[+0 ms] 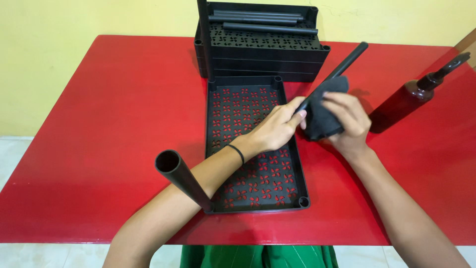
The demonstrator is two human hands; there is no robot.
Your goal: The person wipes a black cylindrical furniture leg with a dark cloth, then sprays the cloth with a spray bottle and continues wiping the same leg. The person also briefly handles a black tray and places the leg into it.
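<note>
Our left hand (277, 126) grips the black tube (333, 74); our right hand (349, 121) pinches a dark cloth (325, 111) around it — a loose grip could drop the tube onto the tray (248, 149) below.

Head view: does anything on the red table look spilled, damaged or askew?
Nothing stands out. The left hand holds a black tube while the right hand presses a dark cloth to it; the perforated tray lies flat, the spray bottle intact.
</note>
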